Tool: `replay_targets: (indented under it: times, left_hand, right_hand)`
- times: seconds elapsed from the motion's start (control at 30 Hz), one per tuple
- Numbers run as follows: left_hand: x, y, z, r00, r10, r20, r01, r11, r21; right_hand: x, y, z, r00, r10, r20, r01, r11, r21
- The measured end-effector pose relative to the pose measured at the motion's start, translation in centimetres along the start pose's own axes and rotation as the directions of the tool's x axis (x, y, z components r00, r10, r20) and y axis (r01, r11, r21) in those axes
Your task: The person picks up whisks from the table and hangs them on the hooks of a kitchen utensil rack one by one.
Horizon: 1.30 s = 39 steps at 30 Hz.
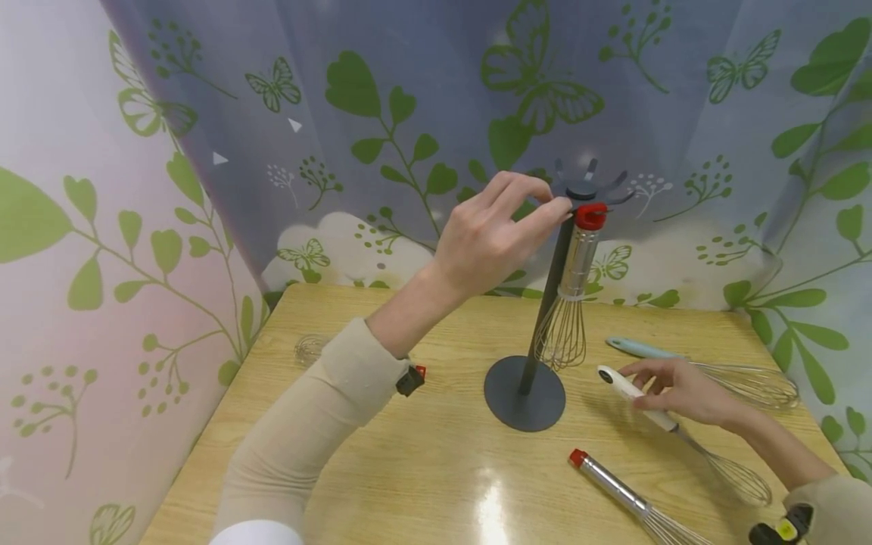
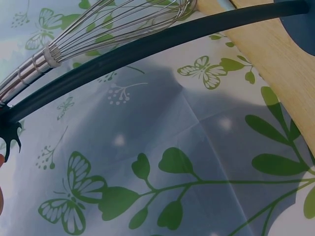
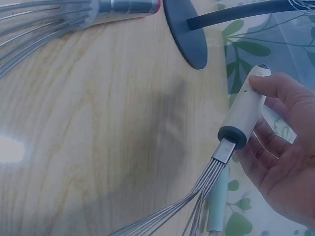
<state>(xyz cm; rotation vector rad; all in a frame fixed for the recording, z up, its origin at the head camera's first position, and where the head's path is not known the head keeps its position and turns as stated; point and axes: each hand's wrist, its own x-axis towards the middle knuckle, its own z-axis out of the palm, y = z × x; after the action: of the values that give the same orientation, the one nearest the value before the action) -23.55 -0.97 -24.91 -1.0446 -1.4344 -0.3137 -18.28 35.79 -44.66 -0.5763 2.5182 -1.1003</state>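
A dark stand (image 1: 560, 269) with several curved hooks at its top rises from a round base. From one hook hangs a metal whisk (image 1: 580, 261) with a red cap, wires downward. My left hand (image 1: 487, 235) is raised to the stand's top, thumb and forefinger pinching a hook beside the red cap. In the left wrist view only a bit of finger shows by the hooks. My right hand (image 1: 684, 386) holds a white-handled whisk (image 3: 244, 108) low over the table's right side, thumb on the front of the handle and fingers behind it. Its wires slant toward the near right.
A teal-handled whisk (image 1: 640, 348) lies behind my right hand. Nearer, another red-capped metal whisk (image 1: 616, 488) lies on the wooden table (image 1: 422, 454). Wire loops (image 1: 309, 348) show at the left, partly behind my left sleeve. A patterned curtain (image 1: 409, 91) borders the table's back and sides.
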Motion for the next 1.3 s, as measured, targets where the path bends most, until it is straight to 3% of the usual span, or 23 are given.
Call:
replay_targets:
  times: [0.2, 0.63, 0.87, 1.3]
  left_hand:
    - [0.1, 0.0, 0.0, 1.0, 0.003, 0.001, -0.003, 1.0, 0.008]
    - [0.0, 0.0, 0.0, 1.0, 0.004, -0.001, -0.004, 1.0, 0.01]
    - [0.0, 0.0, 0.0, 1.0, 0.005, 0.007, -0.005, 1.0, 0.013]
    - [0.0, 0.1, 0.0, 1.0, 0.001, 0.005, -0.002, 1.0, 0.015]
  right_hand:
    - [0.2, -0.9, -0.1, 0.998, -0.001, -0.056, 0.001, 1.0, -0.01]
    - [1.3, -3.1, -0.2, 0.978, -0.097, -0.185, 0.093, 0.995, -0.031]
    - [1.5, -3.8, 0.0, 0.97, -0.073, -0.233, 0.071, 0.997, -0.018]
    - [1.8, -5.1, 0.3, 0.924, -0.092, -0.372, 0.095, 0.995, -0.011]
